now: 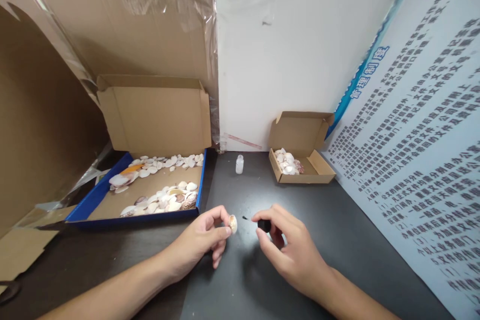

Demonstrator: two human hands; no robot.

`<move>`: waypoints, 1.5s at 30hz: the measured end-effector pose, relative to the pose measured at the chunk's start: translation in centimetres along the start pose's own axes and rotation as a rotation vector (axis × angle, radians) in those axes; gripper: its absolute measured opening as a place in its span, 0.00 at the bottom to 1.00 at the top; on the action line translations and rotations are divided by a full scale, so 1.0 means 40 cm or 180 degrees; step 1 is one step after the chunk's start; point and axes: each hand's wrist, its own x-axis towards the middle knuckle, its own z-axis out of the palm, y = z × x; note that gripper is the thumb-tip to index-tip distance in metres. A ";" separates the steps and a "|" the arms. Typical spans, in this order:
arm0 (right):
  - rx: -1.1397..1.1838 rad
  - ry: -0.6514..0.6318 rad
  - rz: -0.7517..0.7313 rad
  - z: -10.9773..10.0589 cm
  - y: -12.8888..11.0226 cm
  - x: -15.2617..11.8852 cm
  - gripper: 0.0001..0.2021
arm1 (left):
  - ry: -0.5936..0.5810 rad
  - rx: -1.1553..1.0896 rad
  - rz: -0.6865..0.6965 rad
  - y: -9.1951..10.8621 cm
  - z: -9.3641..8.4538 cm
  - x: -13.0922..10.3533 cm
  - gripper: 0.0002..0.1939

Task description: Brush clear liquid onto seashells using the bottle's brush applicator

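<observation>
Between thumb and fingers, my left hand [205,237] pinches a small whitish seashell [233,224] with a yellowish patch. Just to its right, my right hand [290,242] grips a black bottle cap [264,225] with a thin applicator brush [245,218] pointing left toward the shell. A small gap separates the brush tip from the shell. Beyond both hands a small clear glass bottle [239,165] stands upright and uncapped, with whitish contents.
At the left, an open blue-sided cardboard box [112,212] holds rows of many seashells [165,201]. A smaller open cardboard box [307,178] with shells [287,162] stands at the back right. Cardboard [157,20] rises behind, and a printed poster [420,160] slopes along the right.
</observation>
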 end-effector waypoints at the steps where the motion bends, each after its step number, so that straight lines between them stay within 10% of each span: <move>1: 0.0079 -0.0048 -0.0036 0.000 0.000 -0.001 0.09 | -0.0015 -0.0008 0.0010 0.000 0.000 0.000 0.16; 45: 0.0462 -0.0141 -0.0106 -0.007 0.006 -0.004 0.08 | -0.0065 0.0085 -0.0140 0.011 0.001 -0.004 0.10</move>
